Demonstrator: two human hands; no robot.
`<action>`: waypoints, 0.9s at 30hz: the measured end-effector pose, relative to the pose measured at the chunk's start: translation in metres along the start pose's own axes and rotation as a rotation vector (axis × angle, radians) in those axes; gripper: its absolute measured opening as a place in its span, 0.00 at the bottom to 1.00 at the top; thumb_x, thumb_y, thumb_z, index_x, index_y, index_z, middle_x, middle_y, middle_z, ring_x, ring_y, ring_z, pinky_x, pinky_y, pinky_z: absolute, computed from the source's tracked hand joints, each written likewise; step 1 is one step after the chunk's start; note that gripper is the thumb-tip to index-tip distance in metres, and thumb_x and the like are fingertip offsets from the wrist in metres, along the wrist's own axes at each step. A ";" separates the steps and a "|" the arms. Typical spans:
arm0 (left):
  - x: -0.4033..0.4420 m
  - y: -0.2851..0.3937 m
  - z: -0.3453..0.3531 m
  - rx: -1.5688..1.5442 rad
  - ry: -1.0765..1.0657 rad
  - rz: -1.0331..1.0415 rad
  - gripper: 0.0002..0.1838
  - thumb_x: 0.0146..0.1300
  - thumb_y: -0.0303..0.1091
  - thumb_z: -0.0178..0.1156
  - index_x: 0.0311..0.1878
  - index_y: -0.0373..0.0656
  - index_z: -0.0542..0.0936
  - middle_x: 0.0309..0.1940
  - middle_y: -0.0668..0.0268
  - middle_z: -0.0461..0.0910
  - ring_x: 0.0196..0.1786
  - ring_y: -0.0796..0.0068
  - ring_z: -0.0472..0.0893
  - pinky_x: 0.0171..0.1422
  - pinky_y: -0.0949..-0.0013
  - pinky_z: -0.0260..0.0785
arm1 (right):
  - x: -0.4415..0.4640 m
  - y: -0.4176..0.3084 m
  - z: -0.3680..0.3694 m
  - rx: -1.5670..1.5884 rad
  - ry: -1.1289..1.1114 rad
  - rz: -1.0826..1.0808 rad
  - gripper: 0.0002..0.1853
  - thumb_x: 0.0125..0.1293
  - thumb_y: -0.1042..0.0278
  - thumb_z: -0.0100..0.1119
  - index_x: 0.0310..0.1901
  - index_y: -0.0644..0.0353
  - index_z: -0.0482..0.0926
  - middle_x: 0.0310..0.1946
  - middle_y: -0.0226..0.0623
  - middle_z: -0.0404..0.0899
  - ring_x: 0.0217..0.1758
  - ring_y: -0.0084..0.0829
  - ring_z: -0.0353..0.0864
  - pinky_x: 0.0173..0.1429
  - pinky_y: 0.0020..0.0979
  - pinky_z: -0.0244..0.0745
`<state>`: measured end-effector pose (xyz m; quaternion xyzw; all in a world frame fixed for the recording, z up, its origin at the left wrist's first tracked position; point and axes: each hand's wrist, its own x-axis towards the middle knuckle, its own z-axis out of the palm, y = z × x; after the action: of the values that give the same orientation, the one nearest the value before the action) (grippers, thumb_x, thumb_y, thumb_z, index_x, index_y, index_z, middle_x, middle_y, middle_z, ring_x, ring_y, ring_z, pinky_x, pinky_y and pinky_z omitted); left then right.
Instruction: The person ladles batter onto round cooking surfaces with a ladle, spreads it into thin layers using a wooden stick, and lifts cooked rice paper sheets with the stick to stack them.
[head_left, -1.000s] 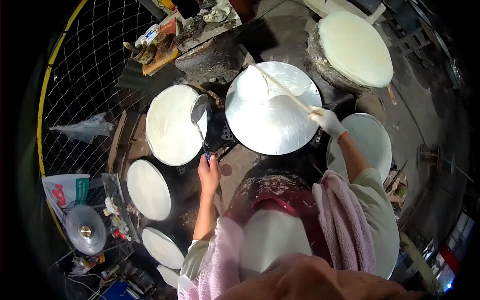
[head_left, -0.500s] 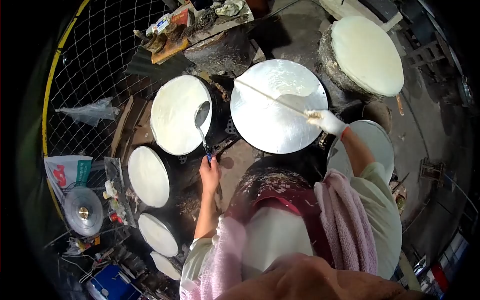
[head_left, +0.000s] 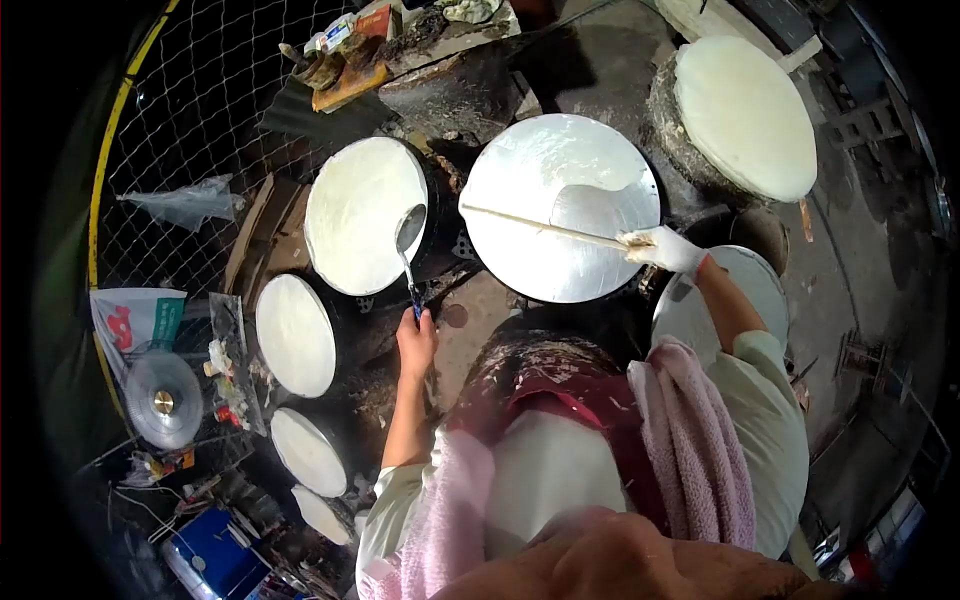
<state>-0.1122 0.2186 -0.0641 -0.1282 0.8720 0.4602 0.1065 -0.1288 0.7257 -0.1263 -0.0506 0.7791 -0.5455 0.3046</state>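
Batter (head_left: 530, 165) is partly coating the round griddle (head_left: 540, 275); the gloved right hand (head_left: 665, 250) is gripping a stick (head_left: 530, 222) across it, the left hand (head_left: 416, 342) clasping a ladle (head_left: 409, 230). Uneven pressure is risking streaks.

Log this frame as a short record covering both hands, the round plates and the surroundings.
Left hand: bare, gripping a ladle by its blue handle
Right hand: white-gloved, holding a thin stick
Ladle position: bowl over the right side of a white-coated round plate
Stick position: across the shiny central plate
Central plate: wet-looking film on part of it
Surroundings: wire fence at left, thick white round at upper right
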 end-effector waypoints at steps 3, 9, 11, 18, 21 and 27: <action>-0.001 -0.001 -0.003 0.048 0.003 -0.004 0.12 0.68 0.35 0.52 0.32 0.36 0.71 0.16 0.65 0.70 0.17 0.76 0.70 0.23 0.69 0.62 | -0.015 -0.019 -0.020 0.134 0.038 0.088 0.25 0.62 0.66 0.63 0.60 0.65 0.72 0.56 0.40 0.78 0.56 0.32 0.78 0.64 0.28 0.67; 0.020 0.002 0.008 0.086 -0.028 0.023 0.13 0.68 0.36 0.52 0.33 0.35 0.71 0.18 0.61 0.72 0.20 0.72 0.72 0.26 0.66 0.64 | 0.032 0.003 -0.012 0.171 0.078 -0.015 0.23 0.61 0.68 0.63 0.58 0.64 0.74 0.53 0.37 0.80 0.52 0.24 0.77 0.61 0.27 0.68; 0.025 0.015 0.013 0.137 -0.044 -0.002 0.13 0.68 0.36 0.53 0.34 0.34 0.71 0.19 0.58 0.72 0.21 0.68 0.73 0.27 0.64 0.65 | 0.011 0.005 -0.007 -0.011 0.040 0.013 0.23 0.59 0.68 0.64 0.56 0.63 0.76 0.49 0.39 0.83 0.50 0.25 0.78 0.60 0.28 0.68; 0.047 0.029 0.043 0.469 -0.082 0.342 0.12 0.66 0.34 0.55 0.35 0.33 0.69 0.25 0.42 0.76 0.34 0.38 0.77 0.34 0.49 0.68 | -0.030 -0.003 -0.022 -0.003 0.298 0.036 0.27 0.58 0.64 0.65 0.60 0.59 0.74 0.49 0.37 0.82 0.49 0.21 0.79 0.58 0.26 0.70; 0.043 0.033 0.044 0.666 -0.129 0.379 0.12 0.66 0.37 0.53 0.38 0.35 0.70 0.26 0.42 0.77 0.33 0.40 0.78 0.35 0.46 0.70 | 0.007 0.010 -0.011 -0.202 0.313 -0.118 0.26 0.58 0.63 0.65 0.60 0.59 0.74 0.55 0.38 0.79 0.53 0.23 0.78 0.60 0.25 0.69; -0.013 0.023 0.011 0.848 -0.268 0.422 0.12 0.66 0.37 0.51 0.41 0.36 0.70 0.25 0.44 0.79 0.29 0.42 0.80 0.32 0.45 0.72 | -0.017 0.005 0.019 0.052 -0.012 0.165 0.26 0.60 0.73 0.65 0.60 0.70 0.71 0.55 0.35 0.78 0.54 0.20 0.74 0.59 0.24 0.69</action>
<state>-0.1069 0.2416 -0.0482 0.1663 0.9681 0.0886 0.1652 -0.1037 0.7196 -0.1272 0.0182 0.7644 -0.5384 0.3543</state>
